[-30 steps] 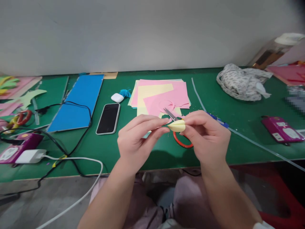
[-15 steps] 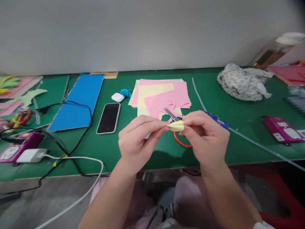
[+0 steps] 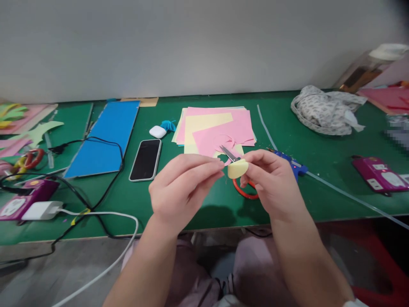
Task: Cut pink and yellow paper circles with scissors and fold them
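Observation:
My right hand (image 3: 271, 181) pinches a small curled piece of yellow paper (image 3: 236, 169) between thumb and fingers. Just left of it, my left hand (image 3: 182, 187) has its thumb and fingertips pressed together, apart from the paper, with nothing visible in them. Beneath and behind the paper lie scissors (image 3: 247, 192) with red handles, their blades pointing up and left, partly hidden by my right hand. Pink and yellow sheets (image 3: 217, 123) are stacked beyond my hands, with a cut pink paper strip on top.
A phone (image 3: 146, 160), a white earphone case (image 3: 157, 131) and a blue board (image 3: 105, 143) lie to the left, with tangled black cables. Behind my right hand is a blue glue gun (image 3: 295, 165) with a long clear stick. A patterned cloth bundle (image 3: 322, 111) sits farther right.
My left hand has let go of the yellow paper and moved slightly left. The paper's pointed end has sprung open into a rounded curl, still in my right hand.

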The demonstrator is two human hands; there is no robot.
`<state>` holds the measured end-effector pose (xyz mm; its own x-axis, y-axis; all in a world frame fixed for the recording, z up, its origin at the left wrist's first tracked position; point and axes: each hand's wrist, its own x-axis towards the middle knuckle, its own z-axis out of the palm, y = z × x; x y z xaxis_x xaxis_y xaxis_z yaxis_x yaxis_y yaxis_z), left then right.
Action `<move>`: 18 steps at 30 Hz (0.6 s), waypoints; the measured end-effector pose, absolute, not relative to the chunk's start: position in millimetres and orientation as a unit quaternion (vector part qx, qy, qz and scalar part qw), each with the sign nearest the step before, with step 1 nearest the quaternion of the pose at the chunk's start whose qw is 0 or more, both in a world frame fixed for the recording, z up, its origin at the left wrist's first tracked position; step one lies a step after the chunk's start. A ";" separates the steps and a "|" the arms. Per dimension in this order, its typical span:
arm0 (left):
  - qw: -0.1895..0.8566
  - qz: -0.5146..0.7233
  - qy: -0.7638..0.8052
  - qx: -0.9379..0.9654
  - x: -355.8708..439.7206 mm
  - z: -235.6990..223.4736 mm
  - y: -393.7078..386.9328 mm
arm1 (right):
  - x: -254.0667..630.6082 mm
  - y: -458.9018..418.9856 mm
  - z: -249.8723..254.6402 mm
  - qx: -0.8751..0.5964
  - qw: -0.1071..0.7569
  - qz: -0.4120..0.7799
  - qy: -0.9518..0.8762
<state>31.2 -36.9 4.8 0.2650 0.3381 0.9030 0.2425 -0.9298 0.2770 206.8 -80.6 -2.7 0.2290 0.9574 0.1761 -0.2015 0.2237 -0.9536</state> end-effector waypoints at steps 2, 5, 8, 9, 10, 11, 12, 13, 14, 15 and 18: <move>0.069 0.573 0.212 0.788 32.0 4.8 -37.8 | 204.9 -83.4 -4.2 -0.447 0.662 0.369 -0.475; 0.110 0.570 0.230 0.781 33.4 4.8 -38.7 | 202.2 -87.4 -5.1 -0.455 0.656 0.264 -0.542; 0.134 0.562 0.238 0.781 33.7 5.1 -39.1 | 200.8 -89.2 -5.2 -0.452 0.645 0.218 -0.576; 0.137 0.559 0.243 0.781 33.6 5.2 -39.1 | 200.7 -89.3 -5.2 -0.452 0.643 0.206 -0.583; 0.139 0.557 0.246 0.781 33.6 5.2 -38.9 | 200.6 -89.3 -5.3 -0.453 0.641 0.193 -0.589; 0.140 0.557 0.247 0.781 33.5 5.2 -38.7 | 200.6 -89.2 -5.4 -0.454 0.639 0.181 -0.595; 0.140 0.555 0.247 0.782 33.5 5.1 -38.6 | 200.6 -89.2 -5.5 -0.453 0.637 0.170 -0.600; 0.139 0.555 0.246 0.783 33.7 5.1 -38.4 | 200.5 -89.2 -5.6 -0.452 0.636 0.161 -0.605; 0.139 0.553 0.244 0.784 33.9 5.0 -38.3 | 200.3 -89.4 -5.6 -0.451 0.635 0.155 -0.608; 0.139 0.552 0.242 0.786 34.1 4.7 -38.4 | 199.9 -89.7 -5.5 -0.450 0.636 0.153 -0.608; 0.147 0.557 0.236 0.783 35.1 3.1 -38.7 | 198.8 -91.7 -3.8 -0.450 0.635 0.175 -0.603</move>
<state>35.1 -38.7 3.1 0.2685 0.5330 0.8024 0.2060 -0.8455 0.4927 198.8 -91.7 -3.8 0.2112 0.7655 0.6078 0.3212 0.5329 -0.7828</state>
